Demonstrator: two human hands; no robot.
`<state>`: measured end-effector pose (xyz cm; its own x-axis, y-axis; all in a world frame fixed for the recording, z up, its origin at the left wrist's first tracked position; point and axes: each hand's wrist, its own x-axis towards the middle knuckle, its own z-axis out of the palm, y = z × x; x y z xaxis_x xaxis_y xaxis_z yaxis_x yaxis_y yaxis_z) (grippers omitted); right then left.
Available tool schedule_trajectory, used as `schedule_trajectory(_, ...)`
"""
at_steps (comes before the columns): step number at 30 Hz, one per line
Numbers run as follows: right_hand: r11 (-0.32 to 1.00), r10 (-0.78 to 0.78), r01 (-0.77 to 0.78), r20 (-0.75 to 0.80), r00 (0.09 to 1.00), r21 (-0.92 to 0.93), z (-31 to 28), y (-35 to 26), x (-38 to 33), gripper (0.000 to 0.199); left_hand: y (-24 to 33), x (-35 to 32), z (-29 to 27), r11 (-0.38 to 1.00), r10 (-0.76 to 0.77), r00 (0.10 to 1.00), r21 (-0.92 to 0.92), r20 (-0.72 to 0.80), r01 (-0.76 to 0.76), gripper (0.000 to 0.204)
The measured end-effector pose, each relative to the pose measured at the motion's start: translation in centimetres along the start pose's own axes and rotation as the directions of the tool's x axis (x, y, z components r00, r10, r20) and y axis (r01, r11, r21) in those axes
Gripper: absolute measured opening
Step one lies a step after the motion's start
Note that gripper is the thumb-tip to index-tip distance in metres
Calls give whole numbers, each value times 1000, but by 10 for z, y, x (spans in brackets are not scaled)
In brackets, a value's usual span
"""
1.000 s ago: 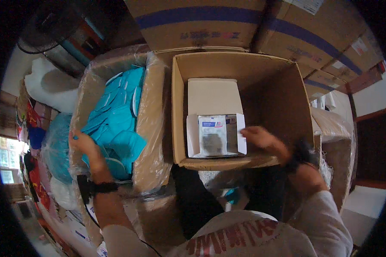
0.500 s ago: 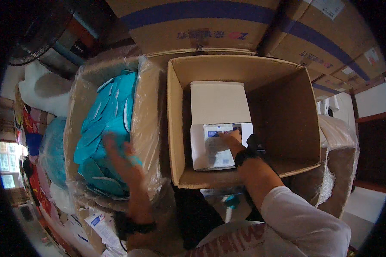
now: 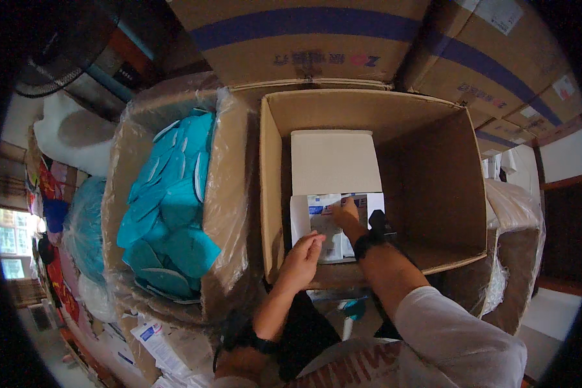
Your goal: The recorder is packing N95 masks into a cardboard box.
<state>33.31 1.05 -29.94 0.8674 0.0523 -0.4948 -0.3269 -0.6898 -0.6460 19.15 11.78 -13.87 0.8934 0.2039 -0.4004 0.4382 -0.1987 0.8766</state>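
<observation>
Head view: apparently arranging packets (image 3: 315, 209), two or more, inside one white box (image 3: 332, 161); calling next for a steady touch; with right hand (image 3: 347, 215) inside, left hand (image 3: 300, 260) at near-left edge, both with bent fingers; cannot tell whether gripping. Around white box, one large carton (image 3: 433, 152); left of white box, one plastic-lined carton (image 3: 227, 213) of teal pads (image 3: 176, 205), uncountable.

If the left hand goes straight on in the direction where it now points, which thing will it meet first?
The left hand would probably meet the white packet in the open white box first; the right hand appears just beyond. Depth is unclear from this one view.
</observation>
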Motion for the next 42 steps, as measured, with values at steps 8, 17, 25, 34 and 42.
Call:
schedule_trajectory(8,983,-121,108,-76,990,-151,-33,-47,-43,32,17,-14,-3,965,-27,984,-261,-176,-20,27)
schedule_trajectory(17,717,-479,398,-10,878,572,-154,-82,-74,13,31,-43,-28,960,264,893,9,-363,-280,29)
schedule_trajectory(25,445,-563,261,41,826,857,-227,-94,-187,16,115,-62,-18,868,378,897,-249,-227,-429,49)
schedule_trajectory(34,467,-459,216,26,888,858,-193,-71,-198,18,121,-76,-16,857,508,803,273,-311,-437,39)
schedule_trajectory(42,611,-271,37,165,948,790,-186,-99,-170,19,104,-26,-10,807,581,750,345,-317,-479,41)
